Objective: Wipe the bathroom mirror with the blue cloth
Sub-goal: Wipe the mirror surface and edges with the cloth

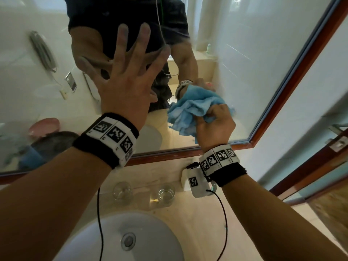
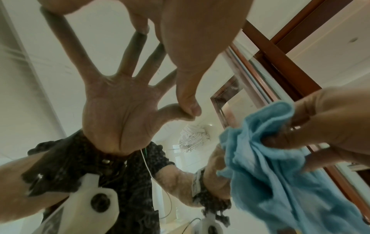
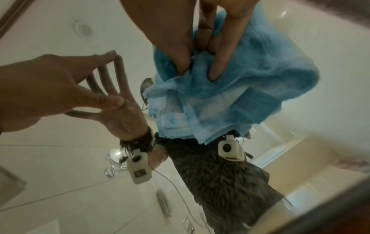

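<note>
The bathroom mirror (image 1: 244, 53) in its brown wooden frame fills the wall ahead. My left hand (image 1: 126, 72) is spread flat, its straight fingertips (image 2: 190, 109) touching the glass at the mirror's middle. My right hand (image 1: 216, 123) grips the bunched blue cloth (image 1: 192, 112) and holds it against the glass near the lower right corner. In the right wrist view my fingers (image 3: 218, 69) dig into the blue cloth (image 3: 250, 82). In the left wrist view the blue cloth (image 2: 270, 174) hangs from my right hand (image 2: 320, 126), with the mirror (image 2: 90, 39) behind.
Below the mirror a beige counter (image 1: 197, 213) carries two clear glasses (image 1: 122, 191) (image 1: 166, 194) and a white basin (image 1: 122, 240) with a metal drain. The mirror's wooden frame (image 1: 293, 78) runs up on the right. A wooden door frame (image 1: 310, 178) stands at the far right.
</note>
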Demonstrator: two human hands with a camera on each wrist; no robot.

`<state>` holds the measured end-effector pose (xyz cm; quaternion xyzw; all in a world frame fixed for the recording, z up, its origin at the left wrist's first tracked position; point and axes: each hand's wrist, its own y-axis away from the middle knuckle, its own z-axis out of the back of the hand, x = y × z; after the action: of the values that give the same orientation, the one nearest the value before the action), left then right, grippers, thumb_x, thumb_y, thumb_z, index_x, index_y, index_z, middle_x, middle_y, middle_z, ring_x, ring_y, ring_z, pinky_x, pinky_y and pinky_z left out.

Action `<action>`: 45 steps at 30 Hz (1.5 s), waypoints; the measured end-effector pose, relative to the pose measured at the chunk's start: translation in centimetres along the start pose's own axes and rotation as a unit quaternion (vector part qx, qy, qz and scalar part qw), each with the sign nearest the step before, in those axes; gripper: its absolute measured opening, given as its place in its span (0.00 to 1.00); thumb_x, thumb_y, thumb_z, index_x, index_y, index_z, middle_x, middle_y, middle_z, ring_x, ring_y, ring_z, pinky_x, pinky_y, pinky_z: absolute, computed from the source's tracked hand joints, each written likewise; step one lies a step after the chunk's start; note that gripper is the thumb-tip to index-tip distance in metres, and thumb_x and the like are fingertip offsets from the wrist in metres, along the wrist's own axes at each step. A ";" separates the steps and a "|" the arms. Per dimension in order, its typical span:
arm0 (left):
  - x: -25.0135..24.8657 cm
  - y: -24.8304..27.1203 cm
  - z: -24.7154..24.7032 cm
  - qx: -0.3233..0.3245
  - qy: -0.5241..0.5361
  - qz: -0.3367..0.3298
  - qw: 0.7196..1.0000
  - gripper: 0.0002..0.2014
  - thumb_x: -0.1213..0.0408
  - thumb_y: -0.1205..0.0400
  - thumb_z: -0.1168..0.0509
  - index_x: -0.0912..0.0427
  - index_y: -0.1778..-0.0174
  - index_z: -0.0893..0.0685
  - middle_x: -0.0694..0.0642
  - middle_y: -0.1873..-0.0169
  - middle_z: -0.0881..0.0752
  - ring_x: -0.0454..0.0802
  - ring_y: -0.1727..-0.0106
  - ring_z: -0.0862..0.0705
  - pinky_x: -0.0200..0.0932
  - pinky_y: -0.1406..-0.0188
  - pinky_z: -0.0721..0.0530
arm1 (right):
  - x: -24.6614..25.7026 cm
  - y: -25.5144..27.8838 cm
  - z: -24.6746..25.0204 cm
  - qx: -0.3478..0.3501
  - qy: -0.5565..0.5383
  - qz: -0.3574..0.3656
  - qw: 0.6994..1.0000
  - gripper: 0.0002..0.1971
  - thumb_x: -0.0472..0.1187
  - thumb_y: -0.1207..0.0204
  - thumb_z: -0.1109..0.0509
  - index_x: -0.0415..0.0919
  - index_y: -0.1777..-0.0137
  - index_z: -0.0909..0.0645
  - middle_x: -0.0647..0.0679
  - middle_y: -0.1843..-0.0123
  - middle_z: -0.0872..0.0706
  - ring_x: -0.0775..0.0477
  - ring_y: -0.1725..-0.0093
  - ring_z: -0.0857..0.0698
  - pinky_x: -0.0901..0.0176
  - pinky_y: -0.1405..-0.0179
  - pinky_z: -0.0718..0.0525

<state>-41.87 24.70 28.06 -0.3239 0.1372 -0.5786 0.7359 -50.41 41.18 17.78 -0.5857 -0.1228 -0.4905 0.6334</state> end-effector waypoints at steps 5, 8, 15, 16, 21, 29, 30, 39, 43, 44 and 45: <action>0.0 0.1 0.0 -0.002 0.009 0.004 1.000 0.54 0.47 0.32 0.23 0.31 0.17 0.53 0.50 0.13 0.55 0.60 0.14 0.55 0.92 0.39 0.45 | -2.1 2.4 -1.2 0.030 -0.016 -0.029 0.999 0.08 0.30 0.37 0.21 0.35 0.70 0.19 0.45 0.59 0.17 0.48 0.65 0.20 0.64 0.66 0.24; 0.0 0.1 -0.1 -0.006 0.007 0.002 1.000 0.54 0.48 0.32 0.23 0.31 0.17 0.53 0.51 0.13 0.55 0.61 0.14 0.55 0.91 0.38 0.44 | -3.2 3.9 -1.9 0.051 -0.018 -0.039 0.998 0.08 0.28 0.36 0.23 0.37 0.70 0.19 0.46 0.60 0.19 0.45 0.64 0.19 0.66 0.65 0.24; 0.7 0.7 -0.5 -0.025 0.021 0.011 0.999 0.52 0.53 0.31 0.22 0.33 0.17 0.49 0.51 0.13 0.51 0.64 0.14 0.52 0.87 0.31 0.47 | -4.0 4.9 -2.6 0.071 -0.005 -0.055 0.996 0.06 0.32 0.36 0.21 0.35 0.68 0.17 0.45 0.58 0.18 0.46 0.62 0.18 0.63 0.63 0.23; 1.0 0.9 -0.5 -0.028 0.027 0.017 0.999 0.52 0.53 0.31 0.22 0.33 0.17 0.48 0.52 0.13 0.51 0.66 0.14 0.52 0.85 0.28 0.47 | -3.8 4.9 -2.5 0.069 -0.007 -0.058 0.996 0.06 0.32 0.36 0.21 0.35 0.67 0.16 0.45 0.57 0.17 0.46 0.62 0.18 0.61 0.62 0.21; 3.8 2.7 -0.9 -0.016 0.050 0.095 0.994 0.54 0.50 0.32 0.22 0.28 0.18 0.52 0.51 0.13 0.54 0.69 0.15 0.54 0.89 0.32 0.49 | -2.7 4.8 -2.3 0.057 -0.016 -0.074 0.996 0.07 0.31 0.36 0.21 0.38 0.68 0.17 0.48 0.58 0.18 0.48 0.62 0.19 0.69 0.61 0.22; 7.4 5.5 -2.0 -0.011 0.066 0.130 0.989 0.54 0.50 0.31 0.23 0.30 0.17 0.53 0.50 0.13 0.55 0.67 0.15 0.56 0.88 0.32 0.43 | 3.6 2.8 -2.8 0.017 -0.052 0.003 0.999 0.07 0.36 0.36 0.19 0.40 0.68 0.15 0.45 0.61 0.13 0.50 0.64 0.17 0.82 0.61 0.27; 7.7 5.7 -2.2 -0.012 0.066 0.133 0.989 0.54 0.50 0.30 0.23 0.30 0.17 0.53 0.50 0.13 0.55 0.67 0.14 0.56 0.88 0.32 0.42 | 4.3 2.5 -3.0 0.013 -0.056 0.012 0.998 0.06 0.36 0.36 0.19 0.39 0.67 0.14 0.45 0.61 0.13 0.51 0.64 0.17 0.83 0.61 0.28; 8.6 6.3 -3.2 -0.008 0.075 0.126 0.989 0.53 0.50 0.31 0.23 0.31 0.16 0.52 0.51 0.13 0.54 0.66 0.14 0.56 0.88 0.32 0.44 | 4.8 3.1 -3.9 0.008 -0.033 0.034 0.999 0.07 0.36 0.36 0.19 0.38 0.67 0.15 0.45 0.60 0.15 0.52 0.64 0.21 0.81 0.64 0.29; 8.6 6.5 -3.4 -0.011 0.071 0.124 0.990 0.52 0.49 0.30 0.24 0.32 0.16 0.51 0.52 0.13 0.53 0.67 0.14 0.55 0.87 0.31 0.43 | 3.3 5.1 -4.8 0.036 -0.033 0.007 0.999 0.07 0.35 0.37 0.19 0.39 0.68 0.16 0.49 0.61 0.17 0.49 0.64 0.19 0.76 0.64 0.26; 8.6 6.5 -3.4 -0.011 0.069 0.124 0.990 0.51 0.49 0.29 0.25 0.32 0.16 0.51 0.52 0.13 0.53 0.67 0.14 0.55 0.87 0.31 0.43 | 2.9 5.7 -5.0 0.040 -0.036 -0.002 0.999 0.07 0.34 0.37 0.19 0.39 0.68 0.16 0.51 0.61 0.18 0.48 0.64 0.18 0.76 0.63 0.25; 8.6 6.5 -3.5 -0.011 0.067 0.124 0.990 0.51 0.48 0.29 0.25 0.33 0.16 0.52 0.52 0.13 0.53 0.66 0.14 0.55 0.87 0.31 0.43 | 2.5 6.2 -5.2 0.044 -0.040 -0.010 0.998 0.07 0.33 0.37 0.20 0.38 0.68 0.16 0.51 0.61 0.18 0.48 0.63 0.18 0.72 0.62 0.23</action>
<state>-36.40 16.29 22.75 -0.2728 0.2320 -0.5016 0.7875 -46.63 34.45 14.25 -0.5754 -0.1753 -0.4672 0.6480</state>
